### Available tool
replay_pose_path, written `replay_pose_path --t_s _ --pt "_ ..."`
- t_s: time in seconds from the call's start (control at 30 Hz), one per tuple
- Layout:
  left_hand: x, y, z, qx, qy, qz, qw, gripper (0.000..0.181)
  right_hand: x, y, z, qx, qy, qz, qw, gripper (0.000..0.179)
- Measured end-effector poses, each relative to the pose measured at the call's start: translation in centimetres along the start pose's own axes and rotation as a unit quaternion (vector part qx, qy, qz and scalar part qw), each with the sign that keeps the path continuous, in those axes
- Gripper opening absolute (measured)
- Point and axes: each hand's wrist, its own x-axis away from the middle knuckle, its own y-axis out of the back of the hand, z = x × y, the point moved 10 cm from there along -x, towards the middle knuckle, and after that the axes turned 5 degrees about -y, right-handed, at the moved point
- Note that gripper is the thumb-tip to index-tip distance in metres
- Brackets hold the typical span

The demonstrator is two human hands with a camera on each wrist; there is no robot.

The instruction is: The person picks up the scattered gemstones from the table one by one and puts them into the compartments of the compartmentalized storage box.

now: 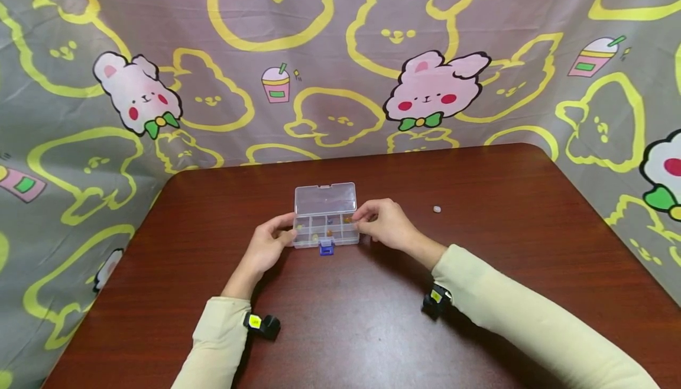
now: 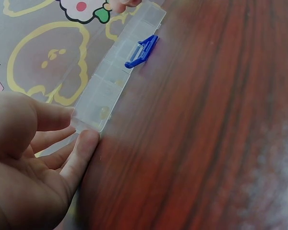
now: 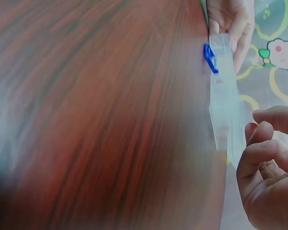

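Note:
A clear plastic compartment box (image 1: 326, 229) stands on the table with its lid (image 1: 326, 200) raised at the back. A blue latch (image 1: 327, 249) hangs at its front. Small beads lie in several compartments, among them an amber bead (image 1: 330, 233) and a pale yellow bead (image 2: 104, 112). My left hand (image 1: 268, 244) grips the box's left end between thumb and fingers. At the right end, my right hand (image 1: 390, 223) has its fingertips beside the rear right compartment, loosely bent. No object shows between them in the right wrist view.
A small whitish bead (image 1: 437, 209) lies on the brown table (image 1: 340, 312) to the right of the box. Behind the table hangs a patterned cloth (image 1: 340, 52), which also runs along both sides. Black wrist cameras (image 1: 270, 327) sit on both sleeves.

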Motion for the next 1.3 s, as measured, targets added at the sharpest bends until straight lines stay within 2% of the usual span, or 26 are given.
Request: replay_pose_path --t_s 0.53,0.97,1.3 --pt "0.1 0.2 -0.1 -0.004 0.0 0.0 1.0 0.04 1.2 5.2 -3.5 0.035 -0.029 -0.037 0.9983 0.009" --pt "0.1 -0.1 -0.1 0.004 0.0 0.006 1.0 0.041 2.6 9.1 -6.4 0.038 -0.055 -0.064 0.9957 0.012" --pt "0.2 -0.1 -0.4 0.002 0.0 0.007 1.0 0.041 3.3 12.3 -7.7 0.048 -0.06 -0.091 0.9929 0.017"
